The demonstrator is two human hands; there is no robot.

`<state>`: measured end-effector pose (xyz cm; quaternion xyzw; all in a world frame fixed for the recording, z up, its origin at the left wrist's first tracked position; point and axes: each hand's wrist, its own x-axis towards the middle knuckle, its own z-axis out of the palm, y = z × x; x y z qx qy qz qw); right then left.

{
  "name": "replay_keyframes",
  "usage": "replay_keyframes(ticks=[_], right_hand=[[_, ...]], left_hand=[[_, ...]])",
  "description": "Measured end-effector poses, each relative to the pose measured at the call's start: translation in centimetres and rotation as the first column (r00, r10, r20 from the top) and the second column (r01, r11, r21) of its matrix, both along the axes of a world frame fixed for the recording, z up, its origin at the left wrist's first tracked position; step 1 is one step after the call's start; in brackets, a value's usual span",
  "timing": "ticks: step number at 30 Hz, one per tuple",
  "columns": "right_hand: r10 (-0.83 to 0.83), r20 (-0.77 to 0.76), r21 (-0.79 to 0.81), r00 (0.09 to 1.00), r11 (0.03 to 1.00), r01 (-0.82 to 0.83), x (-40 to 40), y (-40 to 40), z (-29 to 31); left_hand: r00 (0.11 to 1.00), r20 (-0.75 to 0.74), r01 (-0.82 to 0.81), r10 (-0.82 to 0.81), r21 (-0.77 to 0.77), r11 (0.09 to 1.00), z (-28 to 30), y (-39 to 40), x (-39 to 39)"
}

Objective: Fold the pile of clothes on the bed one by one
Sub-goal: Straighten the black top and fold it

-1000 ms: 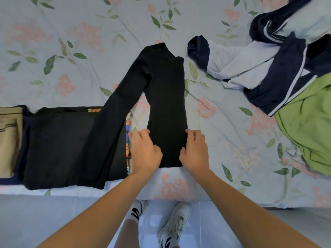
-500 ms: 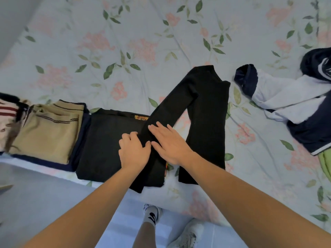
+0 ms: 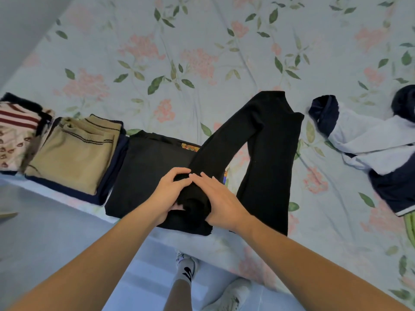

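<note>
Black trousers (image 3: 269, 153) lie on the floral bed (image 3: 202, 52) in an upside-down V. Their left leg runs diagonally over a folded black garment (image 3: 143, 171) near the bed's front edge. My left hand (image 3: 170, 194) grips the bunched lower end of that leg, fingers curled over the fabric and thumb beneath. My right hand (image 3: 220, 200) lies on the same bunch from the right with fairly straight fingers pressing down; its thumb is hidden. The right leg lies flat and untouched.
Folded tan clothes (image 3: 74, 158) on a navy piece and a striped patterned stack (image 3: 15, 135) line the front edge at left. A navy-and-white jacket (image 3: 370, 140) and a green garment (image 3: 411, 225) lie unfolded at right. My feet (image 3: 186, 265) stand on the floor below the edge.
Both hands moved from the right leg's hem to the left leg. They have since slid together and gathered its lower end into a bunch. The camera turned left.
</note>
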<state>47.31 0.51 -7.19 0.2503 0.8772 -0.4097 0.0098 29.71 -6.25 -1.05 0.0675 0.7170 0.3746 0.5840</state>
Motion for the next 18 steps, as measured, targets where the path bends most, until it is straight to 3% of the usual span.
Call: replay_keyframes(ticks=[3, 5, 8, 10, 14, 18], right_hand=[[-0.27, -0.059, -0.188, 0.961, 0.948, 0.255, -0.7, -0.7, -0.4], [-0.43, -0.051, -0.329, 0.901, 0.859, 0.391, -1.4, -0.5, 0.0], [-0.644, -0.01, -0.49, 0.765, 0.67, 0.557, -2.7, 1.7, 1.8], [-0.724, 0.046, -0.546, 0.688, 0.558, 0.624, -3.3, 3.9, 2.7], [-0.775, 0.069, -0.586, 0.629, 0.478, 0.654, -3.9, 8.8, 3.1], [-0.807, 0.13, -0.479, 0.576, 0.457, 0.749, -3.9, 12.7, 1.4]], left_hand=[[0.989, 0.121, -0.089, 0.085, 0.031, 0.996, 0.9, 1.3, 0.1], [0.989, 0.088, -0.123, 0.118, 0.057, 0.991, 1.0, 2.3, -0.2], [0.965, -0.258, 0.063, -0.042, 0.074, 0.995, 0.0, 3.8, -1.1], [0.922, -0.335, 0.239, -0.196, 0.092, 0.967, -0.4, 4.7, -1.6], [0.933, -0.182, 0.339, -0.311, 0.147, 0.929, -1.3, 7.3, -2.1], [0.805, -0.4, 0.482, -0.438, 0.011, 0.876, -3.3, 9.9, -2.5]])
